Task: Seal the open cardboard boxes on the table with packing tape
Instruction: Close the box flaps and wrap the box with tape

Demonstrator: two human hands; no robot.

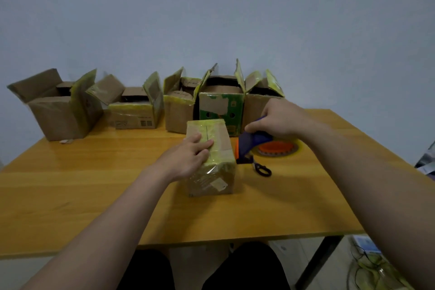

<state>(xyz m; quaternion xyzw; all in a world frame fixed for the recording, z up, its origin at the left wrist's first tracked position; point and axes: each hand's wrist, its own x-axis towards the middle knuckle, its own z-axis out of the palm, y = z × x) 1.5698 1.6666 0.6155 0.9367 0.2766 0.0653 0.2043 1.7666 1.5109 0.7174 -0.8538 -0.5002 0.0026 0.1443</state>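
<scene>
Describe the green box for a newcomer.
On the yellowish wooden table, five open cardboard boxes line the far edge. The green printed cardboard box is second from right, behind the taped cardboard box under the left hand. Its neighbours are plain brown.

We see dim, even, cool light with no clear source, and only faint shadows. The counter [98, 195] carries a pale sheen at its far left, and tape [210, 169] on the nearest box [208, 186] glints. Detail is soft throughout, the tape dispenser [249, 146] included. The wide lens bows the counter's edges and darkens the wall [211, 19] toward the corners.
</scene>
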